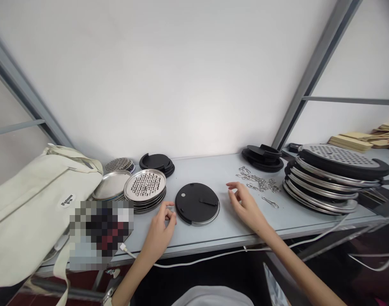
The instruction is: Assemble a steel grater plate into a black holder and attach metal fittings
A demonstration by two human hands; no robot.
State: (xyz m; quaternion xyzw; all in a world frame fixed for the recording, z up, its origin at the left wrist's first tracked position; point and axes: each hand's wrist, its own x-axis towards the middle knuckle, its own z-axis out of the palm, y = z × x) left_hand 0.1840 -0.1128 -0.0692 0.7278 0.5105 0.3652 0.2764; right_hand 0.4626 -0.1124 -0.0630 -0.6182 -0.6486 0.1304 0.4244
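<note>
A round black disc [194,206] with a silver edge at its lower right lies flat on the table between my hands. Just left of it is my left hand [164,225], its fingers loosely bent and apart, holding nothing. My right hand [243,204] hovers right of the disc, empty, with thumb and fingers apart. Close to my left hand stands a stack of round metal grater plates [145,185]. Beyond my right hand lie several small metal clips [261,182], and a single metal clip [270,202] lies nearer.
Black round holders [156,162] are stacked at the back left, more black holders [262,157] at the back right. A tall pile of assembled graters [337,170] stands right. Plain metal discs [113,183] and a cream bag [44,204] are left. A white cable [213,256] hangs along the front edge.
</note>
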